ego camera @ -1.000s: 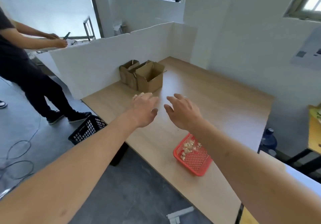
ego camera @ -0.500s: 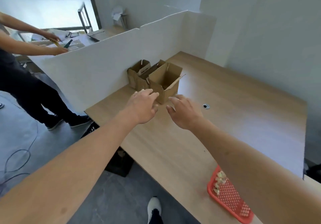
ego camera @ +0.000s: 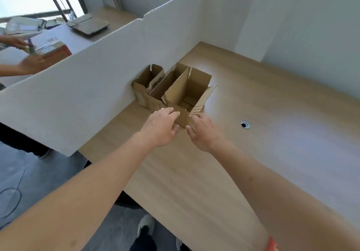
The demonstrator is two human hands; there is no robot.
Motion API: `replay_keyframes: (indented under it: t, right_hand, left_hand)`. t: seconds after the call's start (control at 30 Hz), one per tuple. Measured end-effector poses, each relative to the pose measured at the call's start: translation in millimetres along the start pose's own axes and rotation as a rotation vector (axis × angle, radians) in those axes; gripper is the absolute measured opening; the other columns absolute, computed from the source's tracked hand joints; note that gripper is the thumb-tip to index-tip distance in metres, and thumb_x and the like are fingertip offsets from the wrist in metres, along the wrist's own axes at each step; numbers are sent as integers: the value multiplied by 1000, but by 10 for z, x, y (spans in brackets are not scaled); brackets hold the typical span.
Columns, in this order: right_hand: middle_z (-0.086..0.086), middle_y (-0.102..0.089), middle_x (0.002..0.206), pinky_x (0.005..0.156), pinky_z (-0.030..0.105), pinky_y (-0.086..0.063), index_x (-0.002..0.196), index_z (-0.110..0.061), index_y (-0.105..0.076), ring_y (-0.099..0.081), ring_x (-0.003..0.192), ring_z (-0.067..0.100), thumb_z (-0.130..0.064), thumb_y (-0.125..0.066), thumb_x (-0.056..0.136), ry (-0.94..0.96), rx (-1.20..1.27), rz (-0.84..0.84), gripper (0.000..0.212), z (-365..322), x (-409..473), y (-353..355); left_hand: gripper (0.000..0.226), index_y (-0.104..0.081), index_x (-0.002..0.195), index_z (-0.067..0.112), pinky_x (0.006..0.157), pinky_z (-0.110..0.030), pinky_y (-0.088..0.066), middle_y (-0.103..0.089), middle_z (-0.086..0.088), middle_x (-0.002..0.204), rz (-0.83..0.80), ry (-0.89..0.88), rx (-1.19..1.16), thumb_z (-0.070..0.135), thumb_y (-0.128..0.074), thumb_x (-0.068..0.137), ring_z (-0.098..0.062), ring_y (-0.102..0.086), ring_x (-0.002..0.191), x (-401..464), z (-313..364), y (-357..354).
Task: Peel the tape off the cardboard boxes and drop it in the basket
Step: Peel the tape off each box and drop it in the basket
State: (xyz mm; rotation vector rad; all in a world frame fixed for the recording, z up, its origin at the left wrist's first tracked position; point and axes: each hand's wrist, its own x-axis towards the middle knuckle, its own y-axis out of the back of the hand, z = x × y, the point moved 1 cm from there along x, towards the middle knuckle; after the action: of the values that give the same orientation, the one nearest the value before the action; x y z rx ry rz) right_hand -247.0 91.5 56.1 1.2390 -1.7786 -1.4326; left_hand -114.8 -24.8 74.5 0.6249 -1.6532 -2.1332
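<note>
While both hands reach in, three cardboard boxes (ego camera: 171, 89) stand in a touching row against the white divider (ego camera: 101, 71), open tops upward, the row running diagonally out from the divider. The nearest box (ego camera: 187, 93) is plain brown, flaps raised, a small scrap inside; no tape can be made out. The left hand (ego camera: 160, 128) rests relaxed fingers on its near flap; the right hand (ego camera: 202, 134), fingers loosely spread, sits just beside the same corner; whether it touches is unclear. The bench (ego camera: 253, 163) is pale wood with a cable hole (ego camera: 245, 124) right of the boxes. A red basket (ego camera: 272, 246) edge shows at the bench's near edge.
</note>
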Motion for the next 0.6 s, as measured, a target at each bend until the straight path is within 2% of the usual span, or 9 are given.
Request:
replay_keyframes:
  t: [0.2, 0.3, 0.37, 0.43, 0.5, 0.57, 0.6]
  right_hand:
    - [7, -47, 147, 106, 46, -46, 150, -17, -43, -51, 131, 32, -36, -49, 103, -125, 52, 30, 51, -75, 638, -294]
    - [4, -43, 153, 111, 41, -44, 156, -18, -35, -46, 138, 25, -34, -56, 101, -188, 80, 55, 61, -162, 965, -433]
    - [2, -49, 150, 108, 39, -46, 157, -20, -32, -50, 135, 24, -33, -61, 99, -246, 94, 65, 66, -201, 1165, -514]
    - [0, -63, 135, 99, 41, -52, 155, -25, -36, -59, 122, 27, -32, -63, 97, -344, 130, 55, 64, -204, 1320, -594]
    - [-3, -69, 119, 88, 40, -55, 144, -31, -49, -64, 110, 27, -32, -63, 95, -373, 130, 14, 51, -192, 1425, -677]
    - [0, -66, 123, 90, 39, -54, 133, -30, -60, -61, 116, 27, -33, -64, 93, -359, 60, -15, 40, -201, 1471, -765]
    - [4, -61, 135, 99, 41, -51, 139, -27, -56, -55, 126, 29, -34, -64, 93, -364, 17, -26, 47, -211, 1488, -819]
  left_hand:
    - [56, -42, 154, 16, 119, -42, -30, -35, -11, 161, -23, -116, -19, 31, -55, 102, -30, -35, 145, 723, -528, -215]
    - [60, -41, 154, 16, 122, -46, -25, -31, -12, 163, -38, -194, 21, 24, -61, 98, -32, -29, 149, 1051, -795, -292]
    - [62, -40, 154, 16, 124, -47, -22, -29, -12, 164, -41, -229, 30, 20, -61, 96, -33, -25, 151, 1229, -950, -333]
    - [59, -42, 153, 16, 124, -47, -21, -30, -11, 163, -40, -264, 26, 21, -59, 97, -34, -25, 152, 1383, -1068, -380]
    - [54, -46, 149, 16, 125, -48, -19, -32, -11, 162, -55, -296, 32, 23, -58, 97, -35, -25, 151, 1487, -1133, -447]
    - [46, -52, 143, 17, 125, -47, -15, -33, -11, 162, -73, -330, 65, 25, -55, 98, -35, -24, 152, 1544, -1164, -526]
    - [42, -56, 138, 17, 126, -46, -12, -33, -12, 162, -75, -346, 81, 25, -54, 98, -34, -23, 152, 1563, -1170, -560]
